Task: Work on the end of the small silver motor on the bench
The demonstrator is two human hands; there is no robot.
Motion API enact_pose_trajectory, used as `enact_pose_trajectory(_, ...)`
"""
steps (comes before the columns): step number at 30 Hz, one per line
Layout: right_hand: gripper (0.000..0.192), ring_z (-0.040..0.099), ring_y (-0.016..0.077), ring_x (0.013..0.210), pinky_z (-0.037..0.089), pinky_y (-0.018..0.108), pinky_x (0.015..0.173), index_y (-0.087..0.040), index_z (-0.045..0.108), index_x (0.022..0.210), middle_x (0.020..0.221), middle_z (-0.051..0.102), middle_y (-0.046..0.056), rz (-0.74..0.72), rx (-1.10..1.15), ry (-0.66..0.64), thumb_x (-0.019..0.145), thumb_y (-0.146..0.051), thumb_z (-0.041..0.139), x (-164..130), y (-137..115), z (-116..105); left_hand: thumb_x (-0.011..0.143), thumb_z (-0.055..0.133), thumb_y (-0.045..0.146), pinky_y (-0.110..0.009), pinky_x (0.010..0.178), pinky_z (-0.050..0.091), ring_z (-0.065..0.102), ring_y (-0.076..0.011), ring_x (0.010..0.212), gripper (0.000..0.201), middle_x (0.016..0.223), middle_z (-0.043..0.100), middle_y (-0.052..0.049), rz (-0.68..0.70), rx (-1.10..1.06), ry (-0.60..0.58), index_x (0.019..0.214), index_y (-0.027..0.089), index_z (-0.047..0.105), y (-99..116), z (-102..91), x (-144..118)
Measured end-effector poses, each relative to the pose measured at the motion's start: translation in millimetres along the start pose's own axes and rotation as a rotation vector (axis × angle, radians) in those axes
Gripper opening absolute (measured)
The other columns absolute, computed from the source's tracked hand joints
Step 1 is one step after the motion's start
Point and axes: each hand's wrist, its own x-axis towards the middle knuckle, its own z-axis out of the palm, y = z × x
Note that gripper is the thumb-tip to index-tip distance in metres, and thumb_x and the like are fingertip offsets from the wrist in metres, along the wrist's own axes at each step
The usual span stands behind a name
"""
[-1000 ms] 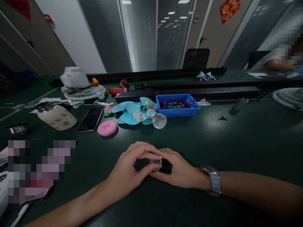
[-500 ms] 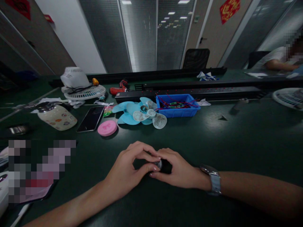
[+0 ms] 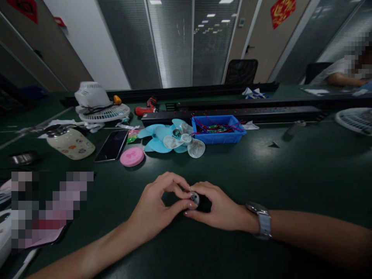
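A small round grey part that looks like a small motor [image 3: 194, 198] is pinched between both hands just above the dark green table. Its end face, with dark holes, is turned up towards me. My left hand [image 3: 161, 199] grips the left edge of it with thumb and fingertips. From the other side my right hand [image 3: 217, 207], with a watch on its wrist, closes round it with thumb and index finger. The lower part of the motor is hidden in shadow and behind the fingers.
Beyond my hands lie blue fan blades [image 3: 159, 139], a pink round case [image 3: 132, 157], a phone [image 3: 112, 145] and a blue bin [image 3: 219, 137] with wired boards. Further back are a red drill [image 3: 145, 110] and long black rails [image 3: 232, 116]. A person sits at far right.
My left fingers have shifted slightly left and back, so more of the motor's end face shows. The right hand stays almost in place.
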Motion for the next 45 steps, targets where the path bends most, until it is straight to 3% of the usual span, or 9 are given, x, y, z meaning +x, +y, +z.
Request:
enact_pose_trajectory(8,0.032,0.061,0.0194,0.093,0.046,0.034,0.085,-0.020,0.063,0.106,0.101,0.067,0.004,-0.008,-0.019,0.002,0.079,-0.034,0.073,0,1,1,0.084,0.068,0.019,-0.029,0.085,0.052,0.067,-0.0166,0.091,0.010,0.098,0.066,-0.002,0.008,-0.033,-0.065,0.093,0.023,0.070,1,1.7,-3)
enact_pose_trajectory(11,0.028,0.062,0.0182,0.090,0.046,0.033,0.084,-0.019,0.063,0.100,0.098,0.068,0.004,-0.020,-0.012,0.009,0.079,-0.035,0.074,0,2,2,0.084,0.068,0.019,-0.028,0.083,0.052,0.068,-0.0165,0.090,0.006,0.095,0.066,-0.002,0.022,-0.046,-0.003,0.089,0.022,0.068,1,-0.2,-2)
enact_pose_trajectory(14,0.034,0.062,0.0184,0.096,0.046,0.034,0.088,-0.020,0.062,0.107,0.103,0.068,0.003,-0.010,0.002,-0.002,0.079,-0.035,0.074,0,0,-1,0.083,0.069,0.018,-0.029,0.083,0.053,0.070,-0.0169,0.090,0.014,0.090,0.068,-0.001,-0.004,-0.110,0.110,0.093,0.021,0.059,-2,-4.7,2)
enact_pose_trajectory(17,0.033,0.062,0.0188,0.102,0.045,0.035,0.092,-0.023,0.062,0.110,0.109,0.068,0.003,0.009,0.013,-0.031,0.080,-0.033,0.073,0,-3,-4,0.082,0.070,0.019,-0.031,0.082,0.054,0.072,-0.0193,0.091,0.023,0.091,0.070,-0.001,-0.068,-0.101,0.148,0.096,0.021,0.052,-12,-6.8,8)
enact_pose_trajectory(21,0.035,0.062,0.0195,0.102,0.045,0.035,0.091,-0.024,0.062,0.112,0.109,0.068,0.003,0.026,0.005,-0.035,0.081,-0.035,0.072,-1,-4,-4,0.082,0.067,0.019,-0.036,0.082,0.054,0.073,-0.0223,0.089,0.021,0.098,0.071,-0.003,-0.129,0.012,0.051,0.098,0.020,0.053,-37,-3.0,13)
enact_pose_trajectory(26,0.037,0.061,0.0188,0.102,0.044,0.034,0.091,-0.025,0.062,0.115,0.111,0.068,0.002,0.020,0.010,-0.032,0.080,-0.032,0.073,0,-3,-3,0.083,0.066,0.018,-0.048,0.095,0.045,0.068,-0.0259,0.103,0.022,0.099,0.075,-0.005,-0.086,0.196,0.019,0.101,0.021,0.055,-55,-1.4,13)
enact_pose_trajectory(31,0.037,0.061,0.0184,0.102,0.044,0.034,0.092,-0.024,0.062,0.115,0.111,0.068,0.001,0.023,0.012,-0.039,0.080,-0.033,0.073,0,-3,-4,0.081,0.070,0.022,-0.052,0.099,0.041,0.061,-0.0275,0.117,0.035,0.106,0.075,-0.006,-0.090,0.241,-0.006,0.113,0.022,0.054,-54,-4.5,14)
enact_pose_trajectory(37,0.036,0.061,0.0182,0.101,0.044,0.034,0.091,-0.024,0.062,0.114,0.110,0.068,0.001,0.028,0.010,-0.037,0.080,-0.033,0.073,0,-4,-4,0.082,0.069,0.021,-0.053,0.097,0.040,0.064,-0.0290,0.110,0.031,0.094,0.077,-0.004,-0.075,0.299,-0.010,0.110,0.023,0.057,-49,-4.7,14)
enact_pose_trajectory(45,0.036,0.061,0.0170,0.100,0.043,0.032,0.090,-0.023,0.062,0.113,0.108,0.068,0.001,0.022,0.006,-0.041,0.080,-0.033,0.073,-1,-2,-3,0.085,0.067,0.021,-0.040,0.088,0.048,0.068,-0.0221,0.096,0.010,0.096,0.070,-0.003,0.032,0.180,0.175,0.095,0.021,0.064,-30,-2.8,5)
